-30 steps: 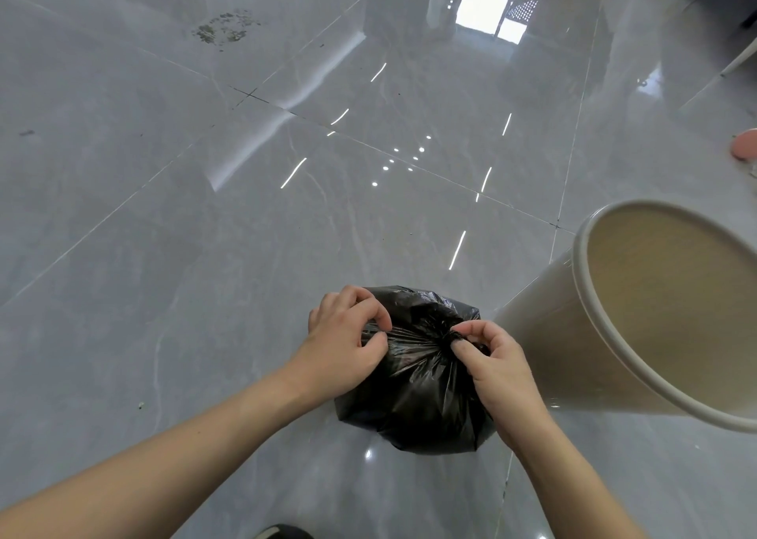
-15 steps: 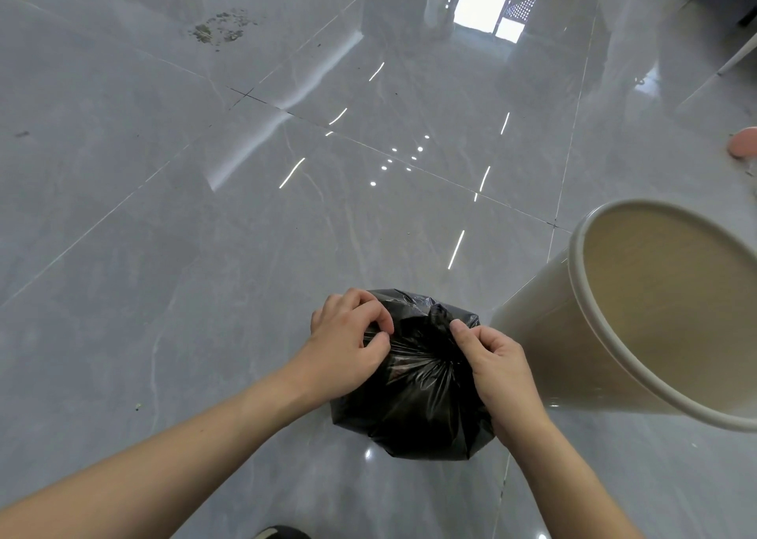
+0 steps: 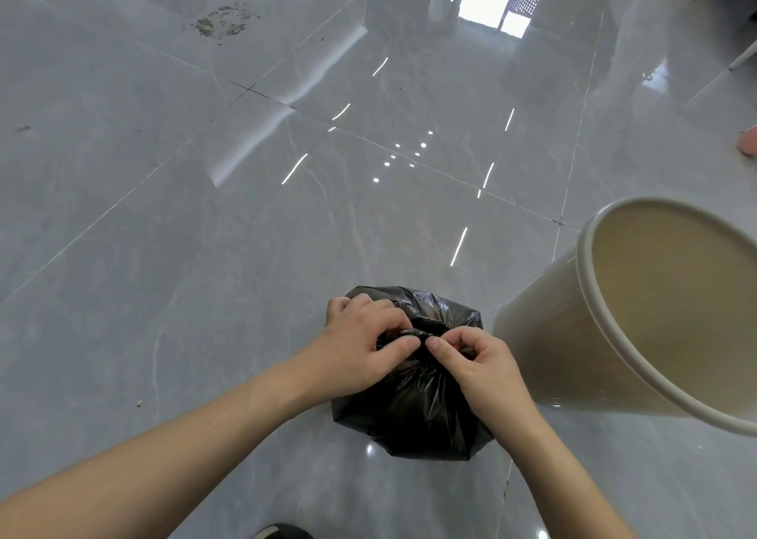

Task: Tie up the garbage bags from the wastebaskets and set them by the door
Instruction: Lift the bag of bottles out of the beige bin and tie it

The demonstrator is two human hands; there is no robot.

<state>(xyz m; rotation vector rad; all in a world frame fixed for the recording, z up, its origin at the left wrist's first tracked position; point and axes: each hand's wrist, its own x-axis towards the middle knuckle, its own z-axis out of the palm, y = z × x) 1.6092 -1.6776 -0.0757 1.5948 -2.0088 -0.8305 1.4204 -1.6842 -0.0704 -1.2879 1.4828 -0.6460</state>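
A small black garbage bag [image 3: 413,411] sits on the glossy grey tiled floor, bulging and gathered at its top. My left hand [image 3: 360,350] pinches the gathered plastic from the left. My right hand [image 3: 477,360] pinches it from the right, thumb tip almost touching the left thumb over the bag's neck. The knot itself is hidden under my fingers. A cream wastebasket [image 3: 614,333] stands just right of the bag, with no liner inside.
A patch of dirt specks [image 3: 223,20] lies on the floor far left. A pink object [image 3: 747,145] shows at the right edge. A dark shoe tip [image 3: 282,532] pokes in at the bottom. A white furniture leg [image 3: 743,57] stands at the upper right.
Both hands have closed in together over the bag's neck; the right hand shifted left and the thumbs now nearly meet. The bag top is drawn tighter.
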